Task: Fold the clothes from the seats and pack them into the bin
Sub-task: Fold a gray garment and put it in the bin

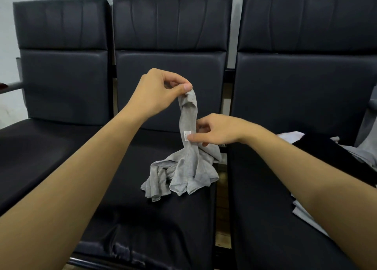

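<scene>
3 black seats (pixel 61 151) fill the view. On the middle one a grey garment (pixel 183 167) is being lifted — the left hand (pixel 157 94) pinches its top edge, the right hand (pixel 220 130) pinches lower, by a white label (pixel 187 136). This looks like the unfolding step; next, find the corners and spread it flat. More clothes (pixel 326 147) on the right seat are partly cut off — no bin shows.

Grey garment (pixel 188 147) pinched between left hand (pixel 161 90) and right hand (pixel 218 131) — over middle seat (pixel 142 218).
</scene>
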{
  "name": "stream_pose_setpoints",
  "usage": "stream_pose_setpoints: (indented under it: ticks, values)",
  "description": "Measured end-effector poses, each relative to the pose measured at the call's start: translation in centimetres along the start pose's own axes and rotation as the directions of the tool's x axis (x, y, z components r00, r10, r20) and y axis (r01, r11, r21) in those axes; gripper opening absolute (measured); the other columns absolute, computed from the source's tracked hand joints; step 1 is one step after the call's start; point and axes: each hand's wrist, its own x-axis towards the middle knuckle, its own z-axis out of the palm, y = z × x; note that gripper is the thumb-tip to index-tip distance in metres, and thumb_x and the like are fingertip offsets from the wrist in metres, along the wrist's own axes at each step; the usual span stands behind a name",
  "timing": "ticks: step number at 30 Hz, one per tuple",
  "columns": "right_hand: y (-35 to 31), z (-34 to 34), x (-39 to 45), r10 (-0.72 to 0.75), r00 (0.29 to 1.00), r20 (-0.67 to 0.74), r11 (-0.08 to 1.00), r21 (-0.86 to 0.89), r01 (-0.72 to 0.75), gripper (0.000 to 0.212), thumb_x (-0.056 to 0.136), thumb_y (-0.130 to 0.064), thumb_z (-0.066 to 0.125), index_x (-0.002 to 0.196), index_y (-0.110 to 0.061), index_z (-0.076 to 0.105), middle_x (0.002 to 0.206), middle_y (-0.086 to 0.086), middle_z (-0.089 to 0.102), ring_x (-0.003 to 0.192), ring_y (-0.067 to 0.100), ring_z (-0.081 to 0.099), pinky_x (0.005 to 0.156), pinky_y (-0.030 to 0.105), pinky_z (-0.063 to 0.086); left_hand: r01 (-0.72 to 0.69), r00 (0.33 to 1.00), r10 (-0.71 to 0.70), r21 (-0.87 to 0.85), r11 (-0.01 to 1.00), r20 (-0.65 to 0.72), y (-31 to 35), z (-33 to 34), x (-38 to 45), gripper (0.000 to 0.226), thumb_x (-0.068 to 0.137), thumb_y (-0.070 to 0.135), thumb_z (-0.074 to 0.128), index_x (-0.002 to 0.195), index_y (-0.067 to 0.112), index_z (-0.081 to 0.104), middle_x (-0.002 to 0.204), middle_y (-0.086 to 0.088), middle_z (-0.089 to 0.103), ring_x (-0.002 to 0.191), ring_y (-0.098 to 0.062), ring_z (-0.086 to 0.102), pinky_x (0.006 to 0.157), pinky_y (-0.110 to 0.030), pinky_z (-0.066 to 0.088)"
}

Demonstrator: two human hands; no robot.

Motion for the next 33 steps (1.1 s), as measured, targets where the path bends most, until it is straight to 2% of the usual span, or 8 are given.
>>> stream_pose_setpoints:
  ticks: [3, 7, 12, 20, 23, 28, 31, 33]
  values:
    - [0.2, 0.4, 0.7, 0.011, 0.995, -0.099, 0.999, -0.03, -0.014, 0.022, 0.099, -0.045, 0.067, 0.097, -0.024, 0.073, 0.083, -0.004, 0.078, 0.074, 0.007, 0.071, 0.071, 0.026, 0.051, -0.011, 1.0, 0.012, 0.049, 0.999, -0.022, -0.2, -0.5, 0.3, 0.01, 0.096, 0.038, 0.073, 0.101, 0.034, 0.081, 0.09, 0.019, 0.076, 0.084, 0.007, 0.067, 0.072, -0.004, 0.047]
    - [1.6, -0.2, 0.6, 0.048, 0.981, -0.19, 0.999, 0.033, -0.042, 0.026, 0.096, -0.039, 0.07, 0.088, -0.015, 0.074, 0.086, 0.007, 0.075, 0.078, 0.02, 0.071, 0.079, 0.038, 0.058, -0.028, 0.999, 0.03, 0.069, 0.997, -0.026, -1.3, -1.8, 0.2, 0.014, 0.097, 0.037, 0.072, 0.106, 0.03, 0.081, 0.096, 0.018, 0.077, 0.094, 0.005, 0.07, 0.084, -0.011, 0.052]
    - [3.2, -0.7, 0.4, 0.121, 0.955, -0.269, 0.993, 0.029, -0.118, 0.013, 0.096, -0.029, 0.071, 0.083, -0.025, 0.07, 0.085, -0.001, 0.071, 0.077, 0.013, 0.064, 0.067, 0.024, 0.048, -0.022, 0.994, 0.029, 0.071, 0.997, -0.103, -2.7, -3.2, 0.2, 0.015, 0.097, 0.037, 0.072, 0.103, 0.026, 0.082, 0.091, 0.011, 0.077, 0.082, 0.0, 0.067, 0.072, -0.011, 0.05]
    - [6.3, -3.1, -0.8, 0.289, 0.881, -0.376, 0.947, -0.022, -0.32, 0.015, 0.095, -0.018, 0.069, 0.085, -0.029, 0.07, 0.086, -0.007, 0.066, 0.077, 0.007, 0.058, 0.058, 0.023, 0.039, 0.008, 0.971, 0.009, 0.072, 0.997, -0.238, -4.6, -5.6, 0.1, 0.01, 0.099, 0.036, 0.069, 0.096, 0.032, 0.078, 0.081, 0.015, 0.071, 0.068, 0.005, 0.056, 0.068, -0.008, 0.041]
    - [7.2, -4.7, -1.4, 0.358, 0.847, -0.393, 0.917, -0.021, -0.397, 0.006, 0.097, -0.026, 0.065, 0.097, -0.028, 0.071, 0.091, -0.007, 0.067, 0.079, 0.006, 0.058, 0.067, 0.028, 0.042, 0.043, 0.969, -0.03, 0.048, 0.998, -0.244, -5.7, -6.7, -0.3, 0.009, 0.099, 0.037, 0.069, 0.094, 0.035, 0.076, 0.081, 0.013, 0.07, 0.071, 0.004, 0.058, 0.072, -0.011, 0.043]
    - [6.3, -6.9, -3.0, 0.472, 0.864, -0.174, 0.867, 0.268, -0.42, 0.024, 0.104, -0.026, 0.049, 0.106, -0.021, 0.072, 0.085, -0.004, 0.08, 0.076, 0.013, 0.067, 0.054, 0.024, 0.032, 0.123, 0.983, -0.098, 0.162, 0.979, -0.153, -5.9, -7.7, -1.0, 0.013, 0.102, 0.036, 0.064, 0.091, 0.035, 0.071, 0.079, 0.0, 0.069, 0.073, -0.014, 0.059, 0.07, -0.027, 0.045]
    - [5.6, -7.5, -3.5, 0.471, 0.863, -0.183, 0.814, 0.469, -0.344, 0.03, 0.102, -0.018, 0.042, 0.107, -0.017, 0.072, 0.086, 0.0, 0.08, 0.076, 0.012, 0.073, 0.053, 0.022, 0.031, 0.143, 0.985, -0.122, 0.178, 0.974, -0.123, -4.9, -8.1, -0.9, 0.015, 0.105, 0.035, 0.059, 0.094, 0.03, 0.068, 0.083, -0.004, 0.075, 0.084, -0.027, 0.07, 0.08, -0.038, 0.053]
    - [5.5, -7.8, -3.6, 0.486, 0.852, -0.196, 0.767, 0.562, -0.309, 0.027, 0.1, -0.017, 0.04, 0.103, -0.015, 0.067, 0.085, 0.006, 0.078, 0.068, 0.013, 0.07, 0.05, 0.021, 0.029, 0.145, 0.983, -0.129, 0.122, 0.982, -0.127, -4.3, -8.4, -0.7, 0.014, 0.104, 0.035, 0.06, 0.093, 0.03, 0.069, 0.077, 0.005, 0.076, 0.079, -0.015, 0.072, 0.082, -0.035, 0.054]
